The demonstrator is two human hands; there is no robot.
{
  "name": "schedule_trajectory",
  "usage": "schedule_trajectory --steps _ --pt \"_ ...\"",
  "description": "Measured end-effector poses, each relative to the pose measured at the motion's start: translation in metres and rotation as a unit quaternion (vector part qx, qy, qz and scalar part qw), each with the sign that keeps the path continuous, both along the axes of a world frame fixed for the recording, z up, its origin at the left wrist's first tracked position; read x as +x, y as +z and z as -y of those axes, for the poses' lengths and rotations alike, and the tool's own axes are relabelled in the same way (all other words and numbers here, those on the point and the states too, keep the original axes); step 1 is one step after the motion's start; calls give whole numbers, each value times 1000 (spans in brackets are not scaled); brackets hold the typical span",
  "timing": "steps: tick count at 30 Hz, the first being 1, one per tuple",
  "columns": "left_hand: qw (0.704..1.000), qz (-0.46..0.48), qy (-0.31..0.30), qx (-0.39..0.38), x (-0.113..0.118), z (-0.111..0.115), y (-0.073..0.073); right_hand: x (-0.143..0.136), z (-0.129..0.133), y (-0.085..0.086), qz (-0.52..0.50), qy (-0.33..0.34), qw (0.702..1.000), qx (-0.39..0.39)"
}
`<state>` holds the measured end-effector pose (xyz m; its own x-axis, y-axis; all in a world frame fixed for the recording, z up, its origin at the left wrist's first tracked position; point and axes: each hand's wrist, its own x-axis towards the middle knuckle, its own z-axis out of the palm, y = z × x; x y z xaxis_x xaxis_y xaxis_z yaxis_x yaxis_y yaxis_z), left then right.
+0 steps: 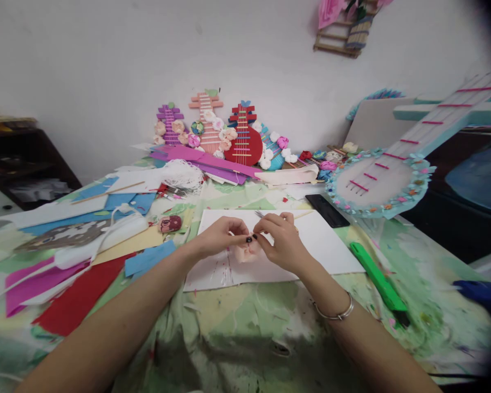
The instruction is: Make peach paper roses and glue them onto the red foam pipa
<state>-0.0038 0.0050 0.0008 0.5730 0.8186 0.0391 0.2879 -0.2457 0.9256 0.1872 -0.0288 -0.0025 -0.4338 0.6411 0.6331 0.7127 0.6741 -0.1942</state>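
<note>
Both hands meet over a white sheet (327, 254) on the table. My left hand (226, 236) pinches one side of a small pale pink paper flower (247, 252), with the thumb pointing inward. Against the flower's upper right edge, my right hand (279, 240) is closed, its thumb and fingertips together. The two thumbs almost touch above the flower. A thin metal tool (259, 214), partly hidden, shows just behind my right fingers. Dark marks streak the sheet below my left hand.
A green cutter (378, 284) and a black phone-like slab (326, 210) lie right of the sheet. At left are red paper (79, 295), blue paper (149, 259) and a white glue gun (118, 234). Decorated lutes (243, 143) stand behind; a larger lute (376, 177) stands at right.
</note>
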Motion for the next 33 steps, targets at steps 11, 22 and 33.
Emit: schedule_trajectory --steps 11,22,33 --pt "972 -79 73 208 5 3 -2 0 -6 -10 7 -74 997 20" --pt "952 -120 141 245 10 10 1 -8 -4 -13 -7 -100 993 57" --pt "959 -101 106 244 8 7 -1 -5 -5 -13 8 -94 995 44"
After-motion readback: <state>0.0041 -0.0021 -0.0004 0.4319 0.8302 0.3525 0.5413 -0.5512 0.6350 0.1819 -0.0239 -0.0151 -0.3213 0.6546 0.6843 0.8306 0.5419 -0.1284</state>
